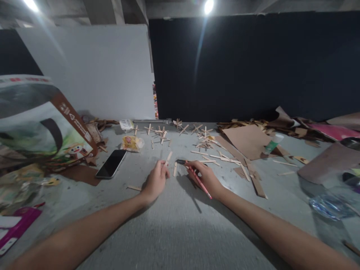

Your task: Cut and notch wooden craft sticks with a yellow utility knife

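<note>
My left hand (156, 182) is closed on a flat wooden craft stick (168, 158), which points up from between thumb and fingers. My right hand (206, 176) holds a pink pencil (200, 182) slanting across it, eraser end toward me. At those fingertips is a dark tool (181, 162); its kind is too small to tell, and it seems to be in the same grip. Between the two hands another craft stick (175, 169) lies flat on the grey table (165, 228). A short stick (134, 188) rests beside my left wrist.
Star-shaped stick pieces (161, 134) and loose sticks (225, 159) lie beyond my hands. A phone (111, 164) and yellow packet (131, 143) are on the left, near a large bag (42, 120). Cardboard (247, 140), a glue stick (273, 144) and clear plastic (332, 207) are on the right.
</note>
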Tool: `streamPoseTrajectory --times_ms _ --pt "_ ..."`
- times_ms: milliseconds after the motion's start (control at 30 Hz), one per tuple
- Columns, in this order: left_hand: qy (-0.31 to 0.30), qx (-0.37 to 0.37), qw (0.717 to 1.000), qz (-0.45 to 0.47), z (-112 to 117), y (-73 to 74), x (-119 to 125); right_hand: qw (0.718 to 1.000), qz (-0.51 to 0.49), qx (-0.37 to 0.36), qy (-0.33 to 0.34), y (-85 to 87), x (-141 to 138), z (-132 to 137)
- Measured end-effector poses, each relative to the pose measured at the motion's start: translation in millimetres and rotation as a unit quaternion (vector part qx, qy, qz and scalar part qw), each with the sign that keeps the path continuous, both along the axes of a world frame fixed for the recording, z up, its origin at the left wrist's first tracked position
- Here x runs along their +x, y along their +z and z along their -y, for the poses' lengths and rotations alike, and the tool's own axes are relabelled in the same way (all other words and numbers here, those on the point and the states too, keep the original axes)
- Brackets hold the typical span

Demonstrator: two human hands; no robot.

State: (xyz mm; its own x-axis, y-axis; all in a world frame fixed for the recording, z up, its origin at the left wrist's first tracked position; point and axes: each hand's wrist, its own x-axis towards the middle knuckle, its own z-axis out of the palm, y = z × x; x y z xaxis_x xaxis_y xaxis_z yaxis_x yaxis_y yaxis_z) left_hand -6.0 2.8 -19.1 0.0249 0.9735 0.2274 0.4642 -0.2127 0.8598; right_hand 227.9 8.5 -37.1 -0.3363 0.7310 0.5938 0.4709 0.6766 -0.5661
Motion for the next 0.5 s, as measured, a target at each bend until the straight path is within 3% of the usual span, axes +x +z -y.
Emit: streamPoseTrajectory --times_ms 267,433,500 --pt "0.018 -0.023 0.999 0.026 0.2 0.5 -0.4 0.996 0.012 0.085 -0.022 0.7 1.2 -1.4" --pt "0.021 -0.032 0.998 0.049 0.5 2.4 0.6 0.984 0.138 0.068 0.091 -0.2 -3.5 -0.2" --pt "0.025 -0.037 0.997 0.062 0.4 3.0 0.9 0.984 0.147 0.061 0.076 -0.3 -3.6 0.2"
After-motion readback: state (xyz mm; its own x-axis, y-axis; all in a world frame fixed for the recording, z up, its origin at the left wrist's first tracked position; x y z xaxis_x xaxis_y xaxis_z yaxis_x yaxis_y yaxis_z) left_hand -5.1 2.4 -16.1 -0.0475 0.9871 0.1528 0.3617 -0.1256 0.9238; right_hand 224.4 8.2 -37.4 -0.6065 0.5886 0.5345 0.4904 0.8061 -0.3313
